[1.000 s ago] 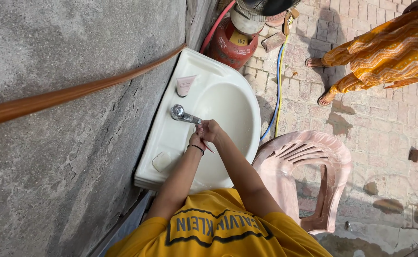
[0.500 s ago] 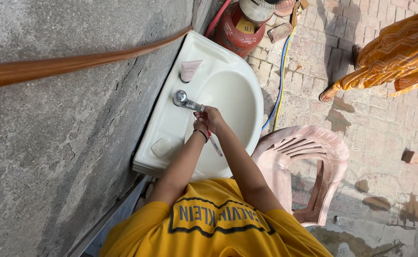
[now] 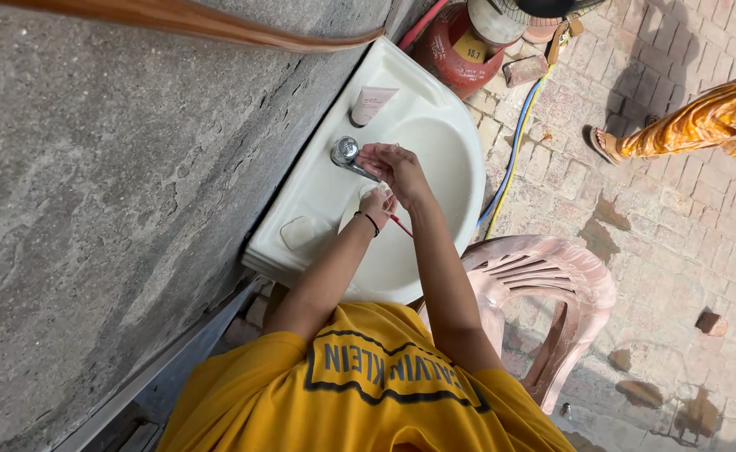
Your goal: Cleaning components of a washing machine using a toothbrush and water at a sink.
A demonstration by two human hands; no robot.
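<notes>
Toothbrush (image 3: 401, 224), red-handled, slants toward lower right from the closed left hand (image 3: 377, 203); the right hand (image 3: 397, 167), fingers curled, touches the chrome tap (image 3: 347, 154) above the white washbasin (image 3: 318, 201).

White wall-mounted basin (image 3: 435, 109), pink tube (image 3: 371, 105) and soap bar (image 3: 298, 232) on its ledge, metal tap (image 3: 348, 154)

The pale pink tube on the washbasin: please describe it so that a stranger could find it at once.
Start at the white ceramic washbasin fixed to the grey concrete wall. On its back ledge, beyond the chrome tap, lies the pale pink squeeze tube. Unlike the whitish soap bar on the ledge's near end, it is pink, tapered and dark-capped.
</notes>
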